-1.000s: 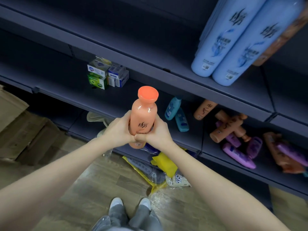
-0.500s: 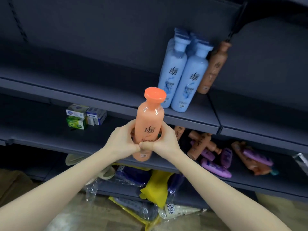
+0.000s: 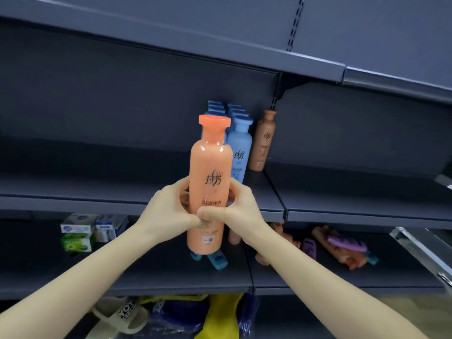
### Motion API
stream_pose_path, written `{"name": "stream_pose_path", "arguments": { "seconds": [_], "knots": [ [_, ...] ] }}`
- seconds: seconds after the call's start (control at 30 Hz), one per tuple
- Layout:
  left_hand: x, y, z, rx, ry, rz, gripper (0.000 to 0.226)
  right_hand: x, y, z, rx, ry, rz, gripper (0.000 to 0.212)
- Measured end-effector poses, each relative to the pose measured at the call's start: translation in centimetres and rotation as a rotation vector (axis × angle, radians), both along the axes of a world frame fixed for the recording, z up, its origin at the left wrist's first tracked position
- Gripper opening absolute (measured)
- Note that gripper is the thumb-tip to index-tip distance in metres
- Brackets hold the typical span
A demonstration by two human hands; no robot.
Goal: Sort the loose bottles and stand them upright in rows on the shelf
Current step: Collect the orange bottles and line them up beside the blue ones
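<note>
We grip an upright orange bottle [image 3: 210,187] with both hands, left [image 3: 168,211] and right [image 3: 234,212], before the shelf [image 3: 97,204].

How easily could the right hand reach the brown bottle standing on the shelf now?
Probably not yet: the right hand and left hand both grip the orange bottle. The brown bottle stands unobstructed.
</note>
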State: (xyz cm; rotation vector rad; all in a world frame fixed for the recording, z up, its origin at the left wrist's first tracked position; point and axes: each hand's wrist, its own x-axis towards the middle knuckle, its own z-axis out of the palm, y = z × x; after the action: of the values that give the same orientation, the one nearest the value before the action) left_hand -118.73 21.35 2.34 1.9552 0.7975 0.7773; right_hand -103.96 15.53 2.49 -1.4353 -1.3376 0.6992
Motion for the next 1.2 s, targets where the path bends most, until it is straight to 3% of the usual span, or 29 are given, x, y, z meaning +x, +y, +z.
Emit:
{"name": "stream_pose_path", "arguments": {
  "seconds": [0.6,1.2],
  "knots": [
    [7.0,-1.8,2.8,-0.014,-0.001,-0.13,0.056,6.0,-3.4,2.4,0.052,0.021,-0.126,0.059],
    [19.6,-3.5,2.8,0.046,0.04,-0.055,0.054,19.0,-4.6,3.0,0.002,-0.009,-0.068,0.056]
  ]
}}
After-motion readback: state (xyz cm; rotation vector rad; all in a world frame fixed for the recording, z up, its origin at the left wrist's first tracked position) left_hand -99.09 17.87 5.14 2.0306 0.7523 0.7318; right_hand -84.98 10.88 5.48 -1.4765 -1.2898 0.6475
